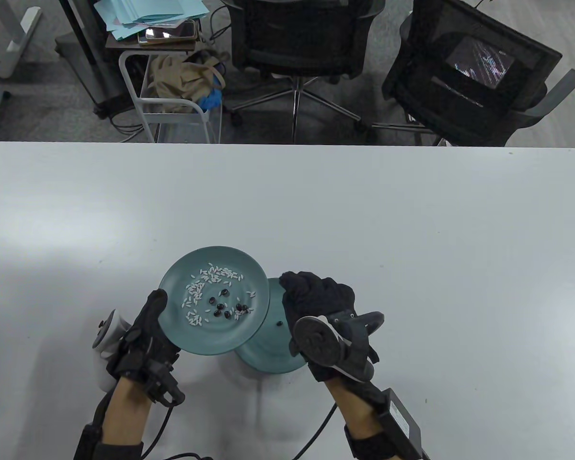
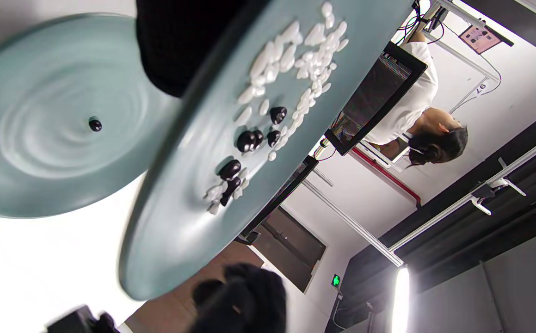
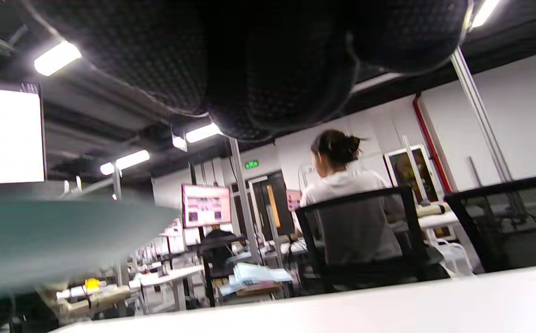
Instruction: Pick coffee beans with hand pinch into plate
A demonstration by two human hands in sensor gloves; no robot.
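My left hand [image 1: 159, 301] grips the left rim of a teal plate [image 1: 206, 341] and holds it lifted and tilted. White rice grains [image 1: 211, 275] and several dark coffee beans [image 1: 220, 306] lie on it; they also show in the left wrist view [image 2: 247, 141]. A second teal plate [image 1: 268, 357] rests on the table under it, with one coffee bean [image 1: 280, 324] on it, also seen in the left wrist view [image 2: 95, 125]. My right hand [image 1: 297, 285] hovers by the lifted plate's right edge, fingers [image 3: 272, 69] bunched together. I see nothing between them.
The white table [image 1: 364, 215] stretches far beyond and to the right of the plates. Two black office chairs [image 1: 297, 38] [image 1: 469, 72] and a wire cart [image 1: 182, 96] stand past the far edge.
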